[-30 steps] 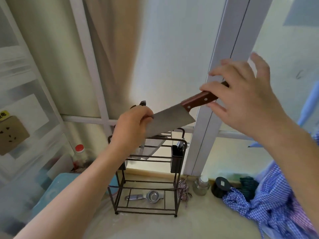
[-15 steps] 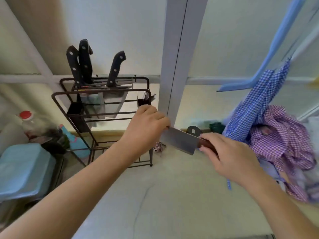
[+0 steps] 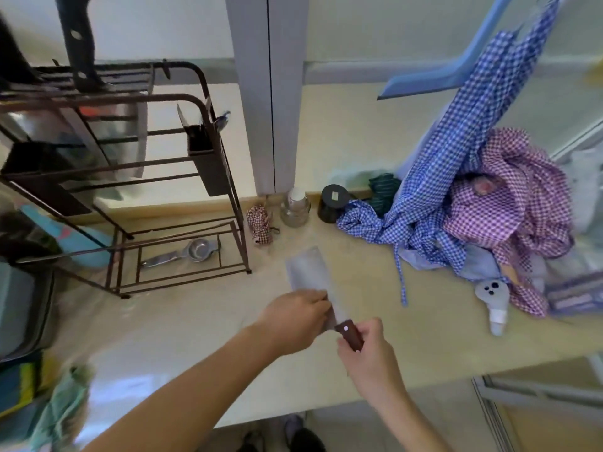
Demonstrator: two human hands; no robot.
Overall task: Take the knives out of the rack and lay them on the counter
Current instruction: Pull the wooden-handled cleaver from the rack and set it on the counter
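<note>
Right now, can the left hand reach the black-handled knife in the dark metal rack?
Probably not yet: the left hand rests on the wooden-handled cleaver. The black-handled knife stands exposed atop the dark metal rack.

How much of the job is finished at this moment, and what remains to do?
Done: no knife lies alone on the counter. In hand: the cleaver is out of the rack, low over the counter. The right hand grips its wooden handle and the left hand rests on the blade. Left: at least one black-handled knife stands in the rack's top slots.
</note>
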